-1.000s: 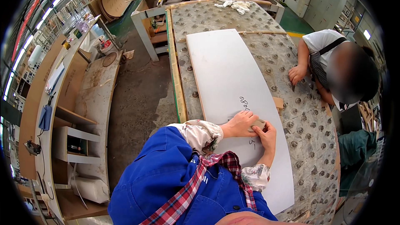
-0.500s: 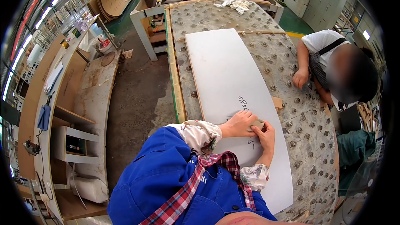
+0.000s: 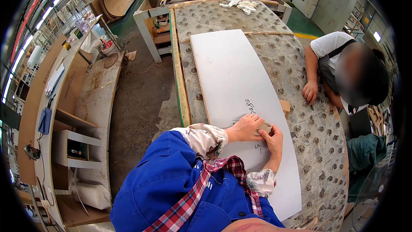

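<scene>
A long white panel (image 3: 234,73) with handwriting on its face lies on the metal table studded with ball rollers. Over its near half, my left hand (image 3: 247,127) and my right hand (image 3: 272,138) meet at a small beige block (image 3: 263,128). Fingers of both hands are closed around this block, partly covering it. What it is made of, I cannot tell.
At the table's right edge a co-worker (image 3: 334,66) leans in, one hand on the rollers. A small wooden block (image 3: 285,106) sits beside the panel. White cloths (image 3: 240,5) lie at the table's far end. A cluttered workbench (image 3: 71,81) stands at left.
My hands, the beige block and the panel look the same as before. The co-worker's hand has moved slightly nearer along the table edge.
</scene>
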The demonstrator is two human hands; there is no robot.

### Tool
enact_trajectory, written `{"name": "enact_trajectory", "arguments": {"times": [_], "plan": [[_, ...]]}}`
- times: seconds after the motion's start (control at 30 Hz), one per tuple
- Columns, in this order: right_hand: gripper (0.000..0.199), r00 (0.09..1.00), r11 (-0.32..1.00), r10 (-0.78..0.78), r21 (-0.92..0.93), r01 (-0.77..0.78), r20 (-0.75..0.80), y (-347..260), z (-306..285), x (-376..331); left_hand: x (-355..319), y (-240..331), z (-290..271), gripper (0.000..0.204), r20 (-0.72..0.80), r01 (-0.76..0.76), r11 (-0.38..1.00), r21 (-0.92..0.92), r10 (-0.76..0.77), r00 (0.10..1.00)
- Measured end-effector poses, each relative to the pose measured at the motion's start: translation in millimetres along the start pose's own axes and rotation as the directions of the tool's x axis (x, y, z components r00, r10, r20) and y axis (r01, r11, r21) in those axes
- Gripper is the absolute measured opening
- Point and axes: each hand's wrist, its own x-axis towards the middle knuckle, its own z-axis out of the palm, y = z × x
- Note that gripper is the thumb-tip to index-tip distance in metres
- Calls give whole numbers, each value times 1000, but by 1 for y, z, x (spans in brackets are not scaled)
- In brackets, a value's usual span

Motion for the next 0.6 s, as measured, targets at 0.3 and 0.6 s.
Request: {"name": "enact_trajectory", "arguments": {"times": [0.3, 0.6], "plan": [[35, 1000, 1000, -1, 5, 1, 4, 3, -1, 1, 0, 0, 1, 53, 12, 7, 1000, 1, -7, 1000], [35, 1000, 1000, -2, 14, 1, 5, 3, 0, 1, -1, -1, 1, 53, 6, 3, 1000, 6, -3, 1000]]}}
